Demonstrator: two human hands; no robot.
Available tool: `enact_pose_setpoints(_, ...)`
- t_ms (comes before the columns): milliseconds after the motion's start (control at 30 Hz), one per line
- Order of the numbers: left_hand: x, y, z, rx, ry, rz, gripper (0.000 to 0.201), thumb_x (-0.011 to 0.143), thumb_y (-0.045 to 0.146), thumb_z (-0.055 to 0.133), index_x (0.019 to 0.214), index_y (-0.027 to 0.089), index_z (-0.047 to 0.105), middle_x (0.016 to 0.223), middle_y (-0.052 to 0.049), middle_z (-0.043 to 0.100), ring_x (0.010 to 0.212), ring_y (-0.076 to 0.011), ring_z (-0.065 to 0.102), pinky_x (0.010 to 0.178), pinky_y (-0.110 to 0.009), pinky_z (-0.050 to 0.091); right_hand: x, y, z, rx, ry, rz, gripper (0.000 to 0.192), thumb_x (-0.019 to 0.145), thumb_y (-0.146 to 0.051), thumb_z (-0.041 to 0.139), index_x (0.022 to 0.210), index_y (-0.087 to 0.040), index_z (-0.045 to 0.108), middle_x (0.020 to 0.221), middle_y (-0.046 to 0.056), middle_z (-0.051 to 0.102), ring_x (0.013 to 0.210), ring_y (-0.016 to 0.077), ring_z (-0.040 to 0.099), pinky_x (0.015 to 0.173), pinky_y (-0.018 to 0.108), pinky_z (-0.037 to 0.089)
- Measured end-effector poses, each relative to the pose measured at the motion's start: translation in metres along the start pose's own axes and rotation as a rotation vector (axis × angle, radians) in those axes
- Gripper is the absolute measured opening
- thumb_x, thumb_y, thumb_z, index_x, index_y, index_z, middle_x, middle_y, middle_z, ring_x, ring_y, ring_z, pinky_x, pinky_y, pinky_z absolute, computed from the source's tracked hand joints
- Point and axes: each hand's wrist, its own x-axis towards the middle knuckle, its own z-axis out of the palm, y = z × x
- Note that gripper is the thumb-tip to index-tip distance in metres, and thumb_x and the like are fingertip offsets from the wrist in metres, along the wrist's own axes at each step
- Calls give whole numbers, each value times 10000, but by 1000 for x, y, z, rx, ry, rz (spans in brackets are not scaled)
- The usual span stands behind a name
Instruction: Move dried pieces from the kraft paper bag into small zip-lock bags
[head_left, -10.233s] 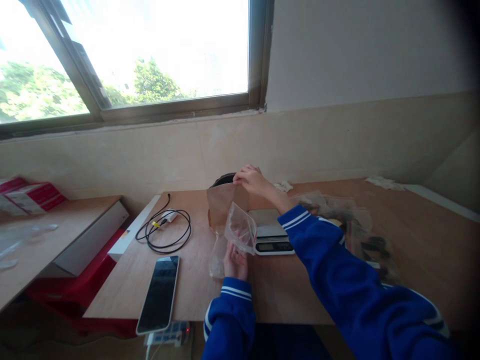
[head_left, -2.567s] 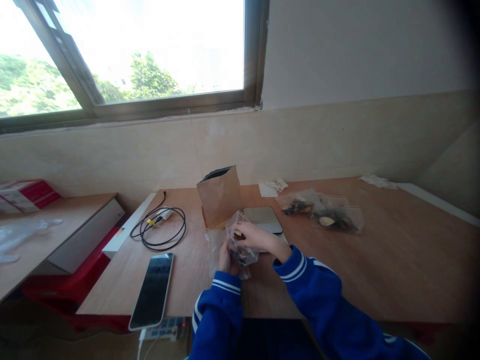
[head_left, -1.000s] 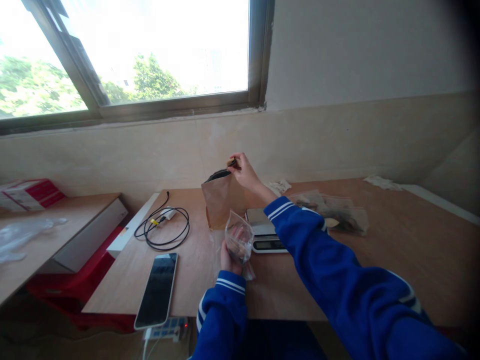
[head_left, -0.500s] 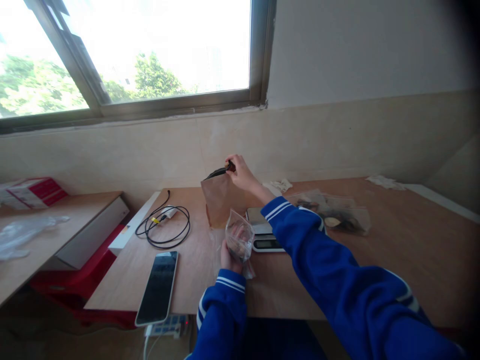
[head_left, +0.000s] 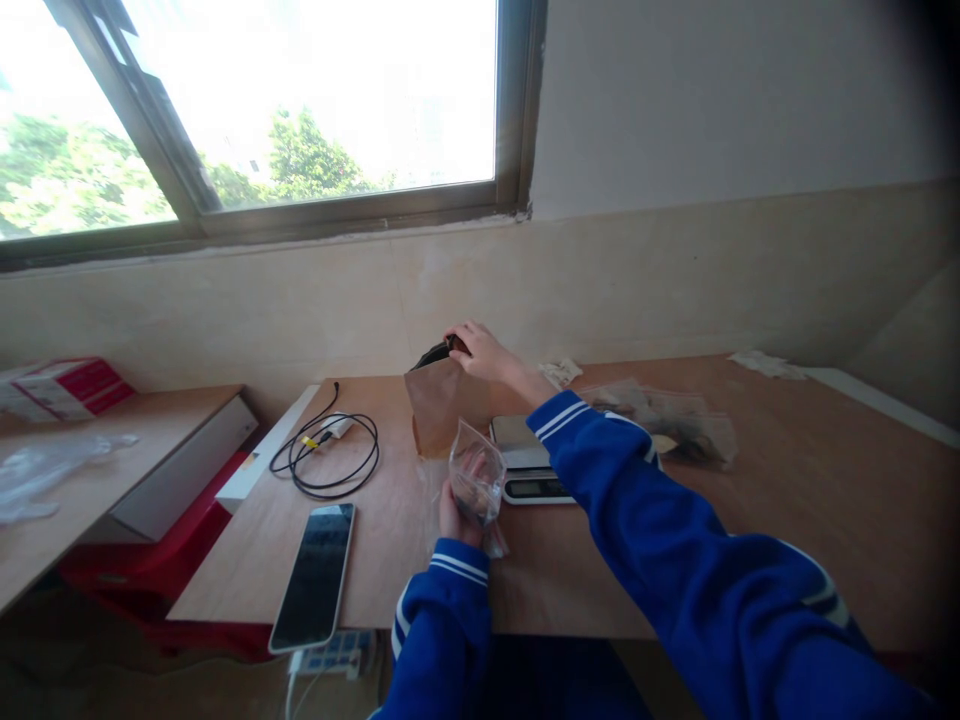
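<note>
My left hand [head_left: 454,523] holds a small clear plastic bag [head_left: 475,482] upright near the table's front edge; dark and pale pieces show inside it. My right hand [head_left: 484,353] reaches forward to the open mouth of a brown paper bag [head_left: 439,405] that stands at the back of the table, its fingers dipped into the bag's top. A digital kitchen scale [head_left: 525,458] lies just right of the plastic bag, partly behind my right sleeve.
A phone [head_left: 315,575] lies face up at the front left. A coiled black cable [head_left: 330,455] sits behind it. Filled clear bags [head_left: 686,425] lie at the right behind my arm. Crumpled tissue [head_left: 561,372] rests by the wall. A red-and-white box [head_left: 66,388] sits on the left desk.
My right hand has dropped from the paper bag's raised top edge down into its mouth, and the bag's top has sunk. The left hand keeps the plastic bag in place.
</note>
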Motion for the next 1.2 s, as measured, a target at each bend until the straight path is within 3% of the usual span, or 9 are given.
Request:
enact_pose_setpoints(200, -2, 1, 2, 5, -3, -3, 453, 863, 288, 449, 1279, 141, 553, 1330, -152, 548, 1195, -298, 540, 1002, -467, 452, -10, -4, -3, -7, 85, 61, 337, 865, -256, 530, 1151, -119, 417, 1016, 128, 604, 900, 228, 575, 812, 347, 443)
enact_pose_setpoints(333, -3, 1, 3, -4, -19, -3, 464, 858, 274, 450, 1293, 140, 542, 1320, -150, 556, 1197, -295, 539, 1004, -462, 454, -12, -8, -7, -111, 26, 48, 194, 929, -317, 459, 989, -144, 524, 881, 86, 649, 816, 205, 584, 755, 309, 427)
enact_pose_setpoints(467, -2, 1, 1, -12, -19, 0, 474, 875, 269, 424, 1322, 139, 512, 1310, -148, 565, 1207, -277, 533, 991, -439, 471, -16, -12, -8, -237, -81, -51, 359, 985, -303, 336, 839, -162, 632, 868, 95, 680, 830, 204, 585, 811, 326, 389)
enact_pose_setpoints(567, -2, 1, 0, -1, -21, -8, 466, 879, 273, 423, 1318, 148, 516, 1324, -136, 557, 1192, -265, 545, 985, -420, 480, -22, -17, -6, -245, -44, -58, 409, 992, -297, 313, 824, -157, 658, 872, 102, 674, 872, 209, 576, 850, 336, 379)
enact_pose_setpoints(800, -3, 0, 0, 25, -24, 2, 462, 875, 284, 437, 1301, 129, 529, 1280, -144, 588, 1104, -251, 603, 949, -403, 505, -41, -56, -28, 266, 244, 41, 324, 972, -323, 349, 905, -167, 625, 935, 63, 638, 907, 164, 572, 827, 287, 423)
enact_pose_setpoints(900, -3, 0, 1, 29, -32, 4, 447, 881, 294, 429, 1278, 126, 545, 1245, -138, 611, 1087, -247, 610, 941, -408, 508, -51, -73, -43, 482, 22, 124, 311, 958, -336, 350, 928, -162, 605, 840, 30, 641, 754, 133, 591, 668, 237, 440)
enact_pose_setpoints(1033, -3, 1, 4, 38, -36, -9, 404, 879, 307, 441, 1235, 181, 584, 1247, -113, 615, 1151, -255, 571, 950, -428, 488, -68, -77, -46, 448, -584, 153, 267, 908, -271, 416, 887, -147, 652, 811, 35, 680, 673, 128, 596, 597, 218, 425)
enact_pose_setpoints(1100, -4, 2, 7, 19, -40, 20, 382, 879, 300, 442, 1216, 210, 598, 1271, -95, 602, 1206, -247, 532, 971, -412, 466, -76, -75, -41, 355, -691, 160, 266, 889, -238, 427, 837, -139, 669, 811, 52, 695, 682, 139, 599, 597, 219, 421)
enact_pose_setpoints(1200, -8, 3, 11, -22, -63, 29, 358, 884, 306, 431, 1174, 221, 624, 1256, -89, 612, 1226, -251, 515, 982, -417, 451, -87, -73, -33, 271, -695, 200, 280, 882, -222, 413, 806, -134, 668, 790, 65, 694, 672, 148, 598, 566, 218, 408)
